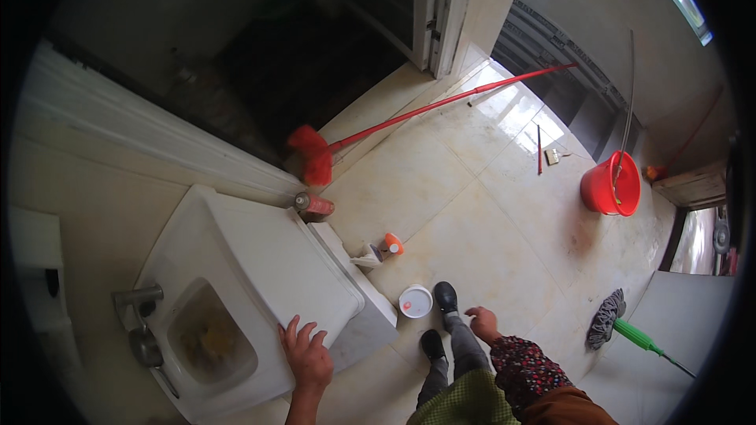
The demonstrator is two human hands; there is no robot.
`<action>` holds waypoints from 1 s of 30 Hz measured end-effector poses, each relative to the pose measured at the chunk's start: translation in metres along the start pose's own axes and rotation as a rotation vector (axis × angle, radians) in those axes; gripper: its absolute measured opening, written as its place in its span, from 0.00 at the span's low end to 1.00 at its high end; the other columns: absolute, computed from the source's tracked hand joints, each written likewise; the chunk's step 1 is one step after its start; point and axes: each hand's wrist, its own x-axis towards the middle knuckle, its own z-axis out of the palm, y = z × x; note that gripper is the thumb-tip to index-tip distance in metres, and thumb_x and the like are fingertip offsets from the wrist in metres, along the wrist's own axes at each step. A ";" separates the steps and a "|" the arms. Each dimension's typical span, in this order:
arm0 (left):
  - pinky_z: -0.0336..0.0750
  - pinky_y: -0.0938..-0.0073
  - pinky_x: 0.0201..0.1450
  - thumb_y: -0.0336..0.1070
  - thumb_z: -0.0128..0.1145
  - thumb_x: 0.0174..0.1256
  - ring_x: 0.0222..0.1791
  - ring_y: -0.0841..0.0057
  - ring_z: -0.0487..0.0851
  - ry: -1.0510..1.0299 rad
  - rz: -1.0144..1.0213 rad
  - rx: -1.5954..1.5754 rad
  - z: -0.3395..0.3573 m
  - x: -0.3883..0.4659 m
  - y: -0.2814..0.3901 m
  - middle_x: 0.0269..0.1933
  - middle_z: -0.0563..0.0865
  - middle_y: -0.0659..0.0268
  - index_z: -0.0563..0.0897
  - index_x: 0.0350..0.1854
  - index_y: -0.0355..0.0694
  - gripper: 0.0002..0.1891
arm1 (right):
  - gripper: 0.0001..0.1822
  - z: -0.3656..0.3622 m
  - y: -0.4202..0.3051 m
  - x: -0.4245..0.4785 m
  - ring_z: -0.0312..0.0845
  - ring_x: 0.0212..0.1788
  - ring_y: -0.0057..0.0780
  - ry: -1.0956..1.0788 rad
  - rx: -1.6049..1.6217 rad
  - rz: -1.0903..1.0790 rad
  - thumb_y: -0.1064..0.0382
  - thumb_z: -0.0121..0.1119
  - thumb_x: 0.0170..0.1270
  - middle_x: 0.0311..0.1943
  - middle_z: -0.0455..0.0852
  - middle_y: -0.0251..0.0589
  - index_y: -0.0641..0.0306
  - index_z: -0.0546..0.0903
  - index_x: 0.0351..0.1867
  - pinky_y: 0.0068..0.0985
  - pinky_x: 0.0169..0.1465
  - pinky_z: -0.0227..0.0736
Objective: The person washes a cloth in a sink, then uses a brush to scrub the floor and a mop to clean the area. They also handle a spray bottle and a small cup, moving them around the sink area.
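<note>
My left hand [307,355] rests its spread fingertips on the edge of a white ceramic laundry sink [277,257], by the flat slab beside the basin. It grips nothing. Cloudy water with something yellowish, too murky to name, stands in the basin [212,339]. A metal faucet [137,295] reaches over the basin's far rim, and a metal ladle or shower head [144,348] lies beside it. My right hand [484,324] hangs over the tiled floor, its fingers slightly bent and nothing seen in it. Below, near my shoes, sits a white plastic tub [416,301].
Two bottles, one white [371,255] and one orange [394,244], and a spray can [314,203] stand beside the sink. A red-handled broom [413,113] leans across the doorway. Rightward are a red bucket [593,189], a paintbrush [552,157] and a green-handled mop [638,335].
</note>
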 end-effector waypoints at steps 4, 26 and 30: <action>0.50 0.38 0.65 0.22 0.49 0.43 0.61 0.52 0.65 0.002 -0.012 -0.024 0.005 -0.002 -0.003 0.48 0.76 0.60 0.81 0.33 0.39 0.14 | 0.16 0.083 -0.068 0.061 0.77 0.37 0.49 -0.100 -0.020 -0.162 0.68 0.53 0.50 0.33 0.79 0.49 0.58 0.80 0.43 0.41 0.40 0.72; 0.32 0.49 0.71 0.23 0.38 0.59 0.73 0.55 0.43 0.077 -0.336 -0.369 -0.009 0.084 -0.084 0.72 0.48 0.52 0.68 0.61 0.37 0.24 | 0.14 0.126 -0.240 0.171 0.78 0.34 0.42 -0.013 0.013 -0.339 0.62 0.60 0.48 0.33 0.79 0.45 0.60 0.80 0.38 0.37 0.39 0.75; 0.33 0.50 0.71 0.29 0.40 0.62 0.73 0.55 0.43 0.126 -0.355 -0.373 -0.009 0.081 -0.086 0.73 0.46 0.49 0.48 0.70 0.34 0.33 | 0.15 0.053 -0.252 0.126 0.80 0.31 0.41 -0.022 0.138 -0.388 0.62 0.62 0.49 0.33 0.80 0.46 0.61 0.81 0.40 0.34 0.36 0.75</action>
